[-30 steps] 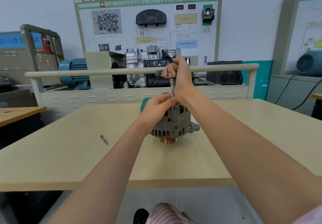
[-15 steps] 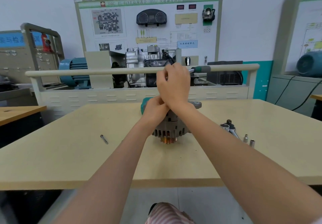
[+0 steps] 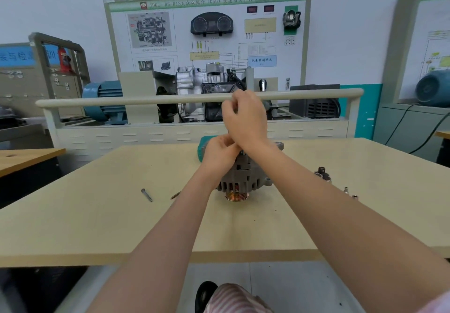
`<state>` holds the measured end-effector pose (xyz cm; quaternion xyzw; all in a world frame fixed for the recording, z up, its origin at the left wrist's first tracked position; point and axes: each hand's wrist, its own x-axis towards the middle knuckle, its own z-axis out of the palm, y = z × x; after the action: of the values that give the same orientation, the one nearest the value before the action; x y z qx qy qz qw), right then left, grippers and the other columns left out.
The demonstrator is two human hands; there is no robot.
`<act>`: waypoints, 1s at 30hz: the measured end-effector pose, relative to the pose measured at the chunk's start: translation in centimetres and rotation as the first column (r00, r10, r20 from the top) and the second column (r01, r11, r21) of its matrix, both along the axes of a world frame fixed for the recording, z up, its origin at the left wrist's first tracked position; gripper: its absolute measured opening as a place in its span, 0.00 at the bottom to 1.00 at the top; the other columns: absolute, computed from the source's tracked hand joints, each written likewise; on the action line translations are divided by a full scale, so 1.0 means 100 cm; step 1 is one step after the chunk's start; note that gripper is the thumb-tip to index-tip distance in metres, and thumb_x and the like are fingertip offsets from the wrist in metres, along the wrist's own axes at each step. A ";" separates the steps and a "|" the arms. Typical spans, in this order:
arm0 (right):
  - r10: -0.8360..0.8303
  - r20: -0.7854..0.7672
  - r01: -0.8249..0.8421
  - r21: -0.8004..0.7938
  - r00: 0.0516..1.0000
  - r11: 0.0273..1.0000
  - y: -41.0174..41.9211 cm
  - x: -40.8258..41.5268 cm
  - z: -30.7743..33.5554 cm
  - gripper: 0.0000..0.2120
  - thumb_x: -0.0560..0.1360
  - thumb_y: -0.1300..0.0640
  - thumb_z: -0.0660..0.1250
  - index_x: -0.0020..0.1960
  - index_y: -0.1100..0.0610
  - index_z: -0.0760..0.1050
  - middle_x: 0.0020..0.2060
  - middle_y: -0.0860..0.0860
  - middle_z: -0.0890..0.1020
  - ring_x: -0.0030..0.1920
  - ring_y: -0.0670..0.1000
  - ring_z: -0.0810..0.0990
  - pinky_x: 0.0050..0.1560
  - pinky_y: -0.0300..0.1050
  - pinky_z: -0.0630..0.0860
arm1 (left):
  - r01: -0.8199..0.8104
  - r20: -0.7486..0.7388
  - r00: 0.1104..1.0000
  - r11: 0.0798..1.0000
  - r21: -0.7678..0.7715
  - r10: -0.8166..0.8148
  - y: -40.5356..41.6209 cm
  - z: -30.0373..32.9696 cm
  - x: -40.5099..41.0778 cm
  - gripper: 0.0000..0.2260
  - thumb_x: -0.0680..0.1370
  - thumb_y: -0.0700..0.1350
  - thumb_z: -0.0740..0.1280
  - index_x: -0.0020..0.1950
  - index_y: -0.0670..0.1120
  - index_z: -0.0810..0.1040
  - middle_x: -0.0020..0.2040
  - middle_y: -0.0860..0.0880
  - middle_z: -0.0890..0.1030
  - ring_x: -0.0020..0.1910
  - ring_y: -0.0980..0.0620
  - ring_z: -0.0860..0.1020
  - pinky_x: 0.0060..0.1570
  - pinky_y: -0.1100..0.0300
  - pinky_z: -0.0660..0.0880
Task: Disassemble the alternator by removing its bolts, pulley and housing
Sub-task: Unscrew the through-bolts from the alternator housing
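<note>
The grey alternator stands on the beige table with its copper-coloured pulley toward me. My left hand sits on top of the housing, fingers curled around the lower end of a socket wrench shaft, which is mostly hidden. Just above it, my right hand grips the upper end of the wrench, whose handle is hidden behind it. A loose bolt and a second thin bolt lie on the table to the left of the alternator.
Several small sockets and a tool piece lie on the table to the right, partly behind my right forearm. A teal object sits behind the alternator. A training bench with a long rail stands beyond the table's far edge.
My right hand has rotated at the top of the wrench; the handle that stuck out to the right half a second ago is now hidden behind the hand. My left hand stays on the alternator.
</note>
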<state>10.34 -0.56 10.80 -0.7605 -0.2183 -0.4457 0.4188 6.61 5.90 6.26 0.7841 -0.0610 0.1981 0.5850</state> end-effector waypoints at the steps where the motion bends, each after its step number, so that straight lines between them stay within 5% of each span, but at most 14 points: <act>1: -0.155 0.053 0.160 -0.086 0.986 0.983 -0.001 0.000 -0.004 0.07 0.74 0.57 0.59 0.38 0.57 0.68 0.36 0.50 0.69 0.39 0.50 0.67 0.44 0.44 0.64 | -0.021 -0.012 1.000 1.000 0.011 0.021 0.000 0.000 0.000 0.09 0.79 0.40 0.63 0.40 0.49 0.77 0.34 0.53 0.79 0.35 0.58 0.76 0.29 0.71 0.69; 3: -0.393 0.147 0.416 -0.198 0.908 0.888 -0.001 -0.001 -0.010 0.09 0.73 0.54 0.58 0.47 0.59 0.72 0.43 0.53 0.72 0.45 0.53 0.69 0.51 0.46 0.63 | -0.045 -0.037 0.998 0.998 0.040 0.047 -0.001 -0.001 0.002 0.07 0.79 0.39 0.62 0.43 0.46 0.76 0.36 0.50 0.78 0.37 0.56 0.75 0.31 0.67 0.68; 6: -0.416 0.191 0.453 -0.246 0.889 0.857 0.004 -0.005 -0.010 0.11 0.73 0.53 0.56 0.48 0.59 0.72 0.44 0.53 0.72 0.47 0.53 0.69 0.54 0.46 0.61 | -0.064 -0.032 0.997 0.997 0.036 0.066 -0.001 0.000 0.002 0.05 0.79 0.38 0.60 0.45 0.43 0.75 0.38 0.48 0.77 0.38 0.55 0.74 0.33 0.65 0.69; 9: -0.149 0.084 0.155 -0.063 0.985 0.986 0.004 -0.005 0.001 0.13 0.74 0.56 0.58 0.31 0.57 0.67 0.32 0.49 0.69 0.37 0.50 0.67 0.47 0.44 0.65 | -0.025 -0.024 0.999 0.999 0.041 0.026 -0.002 0.002 -0.002 0.07 0.79 0.41 0.62 0.43 0.48 0.76 0.40 0.50 0.79 0.42 0.53 0.76 0.38 0.62 0.70; 11: 0.161 -0.087 -0.150 0.120 0.983 0.981 0.000 -0.004 0.012 0.21 0.76 0.58 0.58 0.25 0.55 0.60 0.22 0.48 0.63 0.27 0.48 0.62 0.33 0.41 0.62 | 0.023 -0.026 0.999 0.998 0.051 -0.022 -0.002 0.004 -0.005 0.07 0.79 0.46 0.63 0.54 0.49 0.80 0.48 0.50 0.82 0.49 0.52 0.77 0.49 0.58 0.72; 13: 0.469 -0.209 -0.382 0.349 0.858 0.856 -0.004 -0.004 0.021 0.21 0.76 0.60 0.57 0.25 0.56 0.60 0.21 0.49 0.64 0.27 0.49 0.61 0.33 0.42 0.61 | 0.051 -0.044 0.998 0.998 0.042 -0.049 -0.001 0.004 -0.006 0.14 0.79 0.50 0.63 0.64 0.51 0.77 0.56 0.51 0.81 0.54 0.52 0.76 0.53 0.56 0.71; 16: 0.652 -0.172 -0.454 0.589 0.738 0.669 -0.004 -0.004 0.023 0.26 0.76 0.62 0.55 0.19 0.53 0.61 0.18 0.47 0.65 0.30 0.50 0.64 0.40 0.46 0.65 | 0.068 -0.030 0.997 0.997 0.047 -0.067 0.001 0.004 -0.005 0.15 0.79 0.50 0.62 0.65 0.51 0.77 0.55 0.50 0.82 0.51 0.54 0.76 0.48 0.58 0.69; 19: 0.524 -0.065 -0.418 0.525 0.849 0.742 0.004 -0.010 0.012 0.23 0.76 0.63 0.57 0.23 0.54 0.59 0.22 0.49 0.63 0.27 0.47 0.61 0.33 0.42 0.60 | 0.068 -0.006 0.998 0.996 0.050 -0.068 0.002 0.001 -0.005 0.09 0.80 0.48 0.62 0.55 0.49 0.81 0.46 0.51 0.83 0.47 0.54 0.78 0.46 0.60 0.71; 22: 0.061 0.051 -0.065 0.096 0.997 0.993 0.005 -0.007 -0.002 0.16 0.75 0.60 0.59 0.29 0.55 0.63 0.30 0.48 0.66 0.35 0.47 0.66 0.40 0.43 0.63 | 0.015 -0.011 1.000 0.999 0.033 -0.015 0.004 -0.001 -0.003 0.10 0.80 0.41 0.61 0.41 0.49 0.77 0.36 0.51 0.79 0.39 0.55 0.76 0.36 0.65 0.69; 25: -0.389 0.173 0.417 -0.176 0.905 0.892 0.007 -0.006 -0.011 0.07 0.73 0.54 0.58 0.42 0.57 0.71 0.42 0.51 0.70 0.46 0.52 0.69 0.55 0.45 0.61 | -0.036 -0.032 0.999 0.998 0.059 0.038 0.003 0.000 0.000 0.08 0.80 0.38 0.60 0.42 0.46 0.74 0.38 0.48 0.78 0.38 0.54 0.75 0.34 0.65 0.70; 27: -0.377 0.143 0.398 -0.167 0.915 0.902 0.008 -0.009 -0.009 0.07 0.73 0.54 0.58 0.40 0.56 0.69 0.41 0.50 0.69 0.46 0.52 0.67 0.56 0.46 0.61 | -0.035 -0.020 0.999 0.998 0.053 0.037 0.003 0.000 0.000 0.07 0.79 0.38 0.60 0.43 0.45 0.74 0.38 0.49 0.77 0.37 0.56 0.74 0.33 0.67 0.69; 30: -0.113 0.060 0.112 0.014 0.992 0.994 0.006 -0.010 0.001 0.17 0.73 0.54 0.57 0.27 0.55 0.61 0.29 0.46 0.65 0.38 0.50 0.65 0.51 0.47 0.63 | 0.003 0.008 1.000 0.999 0.043 -0.003 0.003 -0.001 -0.003 0.10 0.79 0.41 0.62 0.39 0.49 0.76 0.34 0.53 0.79 0.36 0.58 0.76 0.31 0.69 0.68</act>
<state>9.30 0.07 10.92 -0.7554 -0.1854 -0.4927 0.3902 6.27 6.18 6.18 0.7956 -0.0687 0.1988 0.5682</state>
